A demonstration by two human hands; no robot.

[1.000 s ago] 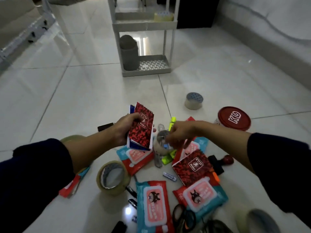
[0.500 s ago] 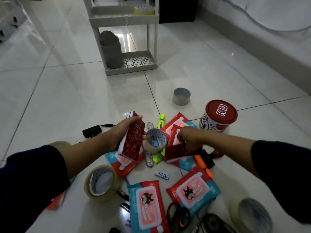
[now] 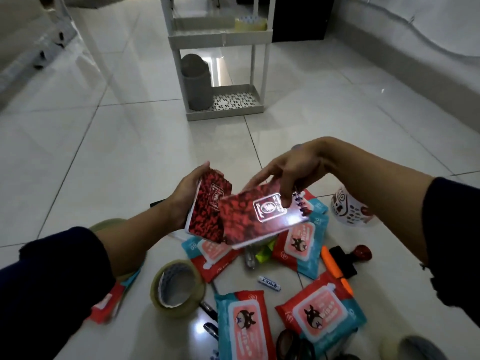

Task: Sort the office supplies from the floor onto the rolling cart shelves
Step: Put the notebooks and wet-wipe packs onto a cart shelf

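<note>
My left hand (image 3: 185, 198) grips a stack of red-patterned notebooks (image 3: 207, 211), held upright above the floor pile. My right hand (image 3: 293, 165) holds another red spiral notebook (image 3: 259, 216) by its top edge, tilted flat and touching the stack's right side. The white rolling cart (image 3: 223, 37) stands across the floor ahead, with a roll of tape (image 3: 250, 23) on its middle shelf and a grey container (image 3: 196, 84) on its bottom shelf.
On the floor below my hands lie several wipe packs (image 3: 241, 326), a brown tape roll (image 3: 178, 288), a small battery (image 3: 270, 281), an orange marker (image 3: 332, 263), a black stamp (image 3: 348, 258), pens, scissors (image 3: 293, 344) and a red-and-white tin (image 3: 348, 211). A wall runs along the right.
My right hand picked a red spiral notebook off the floor pile and lifted it against the stack in my left hand. The view tilted and the cart now sits more centred.
</note>
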